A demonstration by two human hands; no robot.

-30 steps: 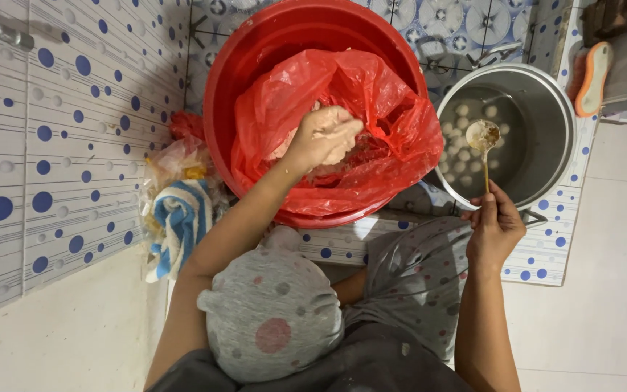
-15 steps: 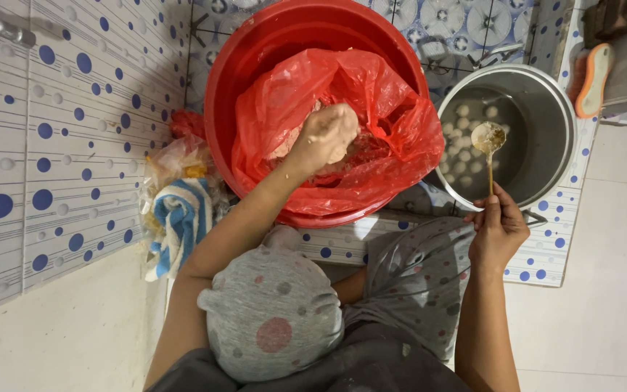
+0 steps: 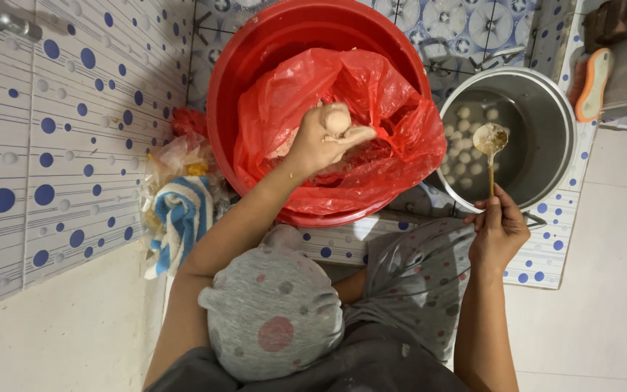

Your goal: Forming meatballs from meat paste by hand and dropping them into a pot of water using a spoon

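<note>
A red tub [image 3: 255,58] lined with a red bag [image 3: 386,138] sits on the tiled floor [image 3: 74,123], touching a steel pot [image 3: 546,109] of pale balls in water. The left hand [image 3: 321,141], grip squeezed, pinches a paste ball [image 3: 338,120] over the bag. The right hand [image 3: 501,232] pinches a spoon [image 3: 490,141] over the pot.

Counts: 1 red basin [image 3: 255,51], 1 red plastic bag [image 3: 386,131] inside it. 1 steel pot [image 3: 546,109]; pale balls in its water [image 3: 466,156], roughly a dozen, exact number unclear. 1 spoon [image 3: 490,141]. 1 dough ball [image 3: 337,120] squeezed up from one fist. 2 hands: left hand [image 3: 324,141], right hand [image 3: 501,231]. 1 striped towel [image 3: 179,221]. 1 orange-edged brush [image 3: 593,83].
</note>
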